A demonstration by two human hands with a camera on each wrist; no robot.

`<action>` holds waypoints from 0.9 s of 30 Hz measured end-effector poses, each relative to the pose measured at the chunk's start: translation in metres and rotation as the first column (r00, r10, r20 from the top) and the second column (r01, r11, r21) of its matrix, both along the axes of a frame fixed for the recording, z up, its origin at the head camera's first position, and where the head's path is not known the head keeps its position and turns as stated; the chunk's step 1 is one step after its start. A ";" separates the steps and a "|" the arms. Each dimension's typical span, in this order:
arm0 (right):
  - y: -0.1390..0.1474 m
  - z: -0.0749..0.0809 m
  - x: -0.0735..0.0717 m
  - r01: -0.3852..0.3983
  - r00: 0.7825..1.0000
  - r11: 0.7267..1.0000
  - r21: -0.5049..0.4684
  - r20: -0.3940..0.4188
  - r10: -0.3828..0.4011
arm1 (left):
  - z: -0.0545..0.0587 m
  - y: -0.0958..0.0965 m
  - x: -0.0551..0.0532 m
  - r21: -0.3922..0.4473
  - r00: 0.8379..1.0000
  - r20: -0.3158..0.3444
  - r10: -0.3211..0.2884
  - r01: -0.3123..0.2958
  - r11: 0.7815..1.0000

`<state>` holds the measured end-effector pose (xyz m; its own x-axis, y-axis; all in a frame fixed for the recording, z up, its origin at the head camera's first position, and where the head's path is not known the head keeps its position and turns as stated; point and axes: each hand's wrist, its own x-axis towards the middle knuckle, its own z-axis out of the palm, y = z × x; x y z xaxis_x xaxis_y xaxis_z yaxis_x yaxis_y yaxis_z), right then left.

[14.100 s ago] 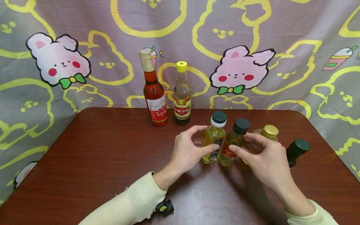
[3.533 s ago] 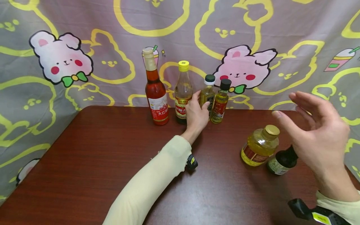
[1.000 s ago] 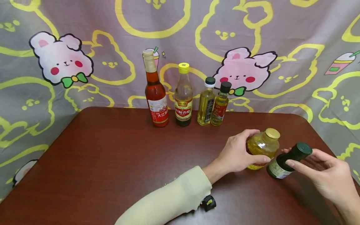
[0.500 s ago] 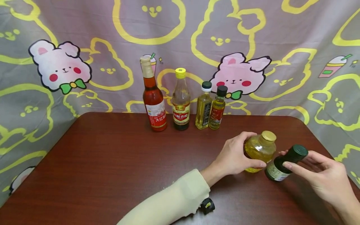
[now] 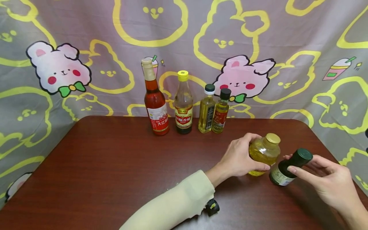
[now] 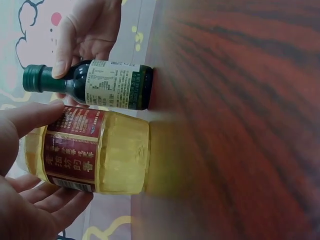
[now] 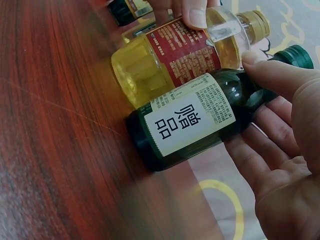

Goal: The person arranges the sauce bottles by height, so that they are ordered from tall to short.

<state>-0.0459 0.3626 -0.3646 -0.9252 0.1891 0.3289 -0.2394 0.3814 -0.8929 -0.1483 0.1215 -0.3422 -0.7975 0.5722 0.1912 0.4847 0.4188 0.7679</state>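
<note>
At the right of the table my left hand (image 5: 240, 159) grips a round-shouldered bottle of yellow oil (image 5: 263, 153) with a gold cap; thumb and fingers wrap its red label (image 6: 75, 150) in the left wrist view. Just right of it, my right hand (image 5: 330, 177) holds a dark green bottle (image 5: 283, 171) by its neck, thumb in front and fingers behind. That bottle has a green cap and a pale label with large black characters, seen in the right wrist view (image 7: 187, 120). Both bottles stand side by side, bases at the tabletop.
Along the back edge stand a tall red bottle (image 5: 156, 110), a yellow-capped vinegar bottle (image 5: 184, 113), a square oil bottle (image 5: 206, 116) and a small red-labelled oil bottle (image 5: 220, 118). The brown table (image 5: 115, 172) meets a patterned cloth (image 5: 109, 64) behind.
The two small oil bottles went from the front right to the back row and were let go. The hands then took hold of the gold-capped and green bottles; the last second shows little movement.
</note>
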 end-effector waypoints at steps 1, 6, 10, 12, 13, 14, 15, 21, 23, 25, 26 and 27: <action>0.000 0.000 0.000 -0.005 1.000 1.000 -0.007 -0.006 0.005 | 0.000 0.000 -0.001 0.007 1.000 -0.005 0.001 -0.001 1.000; -0.002 0.000 0.000 -0.027 1.000 0.998 -0.052 -0.011 0.027 | 0.003 0.003 -0.006 0.054 0.999 -0.031 0.040 -0.038 0.998; -0.002 -0.001 0.001 0.039 0.999 0.998 0.052 0.018 -0.040 | 0.009 0.005 -0.011 0.122 0.993 -0.010 0.118 -0.116 0.986; -0.002 -0.002 0.001 0.082 0.996 0.990 0.118 0.027 -0.085 | 0.012 0.007 -0.015 0.152 0.986 -0.005 0.166 -0.164 0.975; -0.002 -0.002 0.001 0.092 0.995 0.986 0.141 0.028 -0.097 | 0.013 0.008 -0.017 0.169 0.982 0.001 0.191 -0.188 0.967; -0.002 -0.002 0.001 0.100 0.994 0.982 0.159 0.026 -0.105 | 0.014 0.009 -0.019 0.185 0.977 0.004 0.214 -0.211 0.960; -0.002 -0.002 0.001 0.100 0.994 0.981 0.163 0.023 -0.106 | 0.014 0.010 -0.022 0.197 0.972 0.003 0.237 -0.232 0.952; -0.001 -0.001 0.001 0.104 0.994 0.982 0.157 0.018 -0.108 | 0.013 0.017 -0.037 0.247 0.935 -0.005 0.356 -0.344 0.906; -0.001 -0.001 0.002 0.080 0.997 0.989 0.125 0.012 -0.083 | 0.012 0.020 -0.042 0.261 0.923 -0.016 0.385 -0.368 0.893; -0.001 0.000 0.001 0.046 0.999 0.996 0.081 0.003 -0.046 | 0.010 0.022 -0.047 0.272 0.911 -0.029 0.412 -0.389 0.880; -0.001 0.000 0.001 0.030 1.000 0.998 0.060 -0.001 -0.030 | 0.009 0.023 -0.049 0.275 0.904 -0.036 0.427 -0.401 0.874; -0.001 0.000 0.001 0.022 1.000 0.999 0.049 -0.004 -0.021 | 0.007 0.025 -0.051 0.276 0.896 -0.043 0.443 -0.415 0.867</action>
<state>-0.0446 0.3612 -0.3641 -0.9200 0.1925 0.3414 -0.2338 0.4296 -0.8722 -0.1994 0.1460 -0.3348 -0.9213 0.0994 0.3760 0.3828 0.4016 0.8320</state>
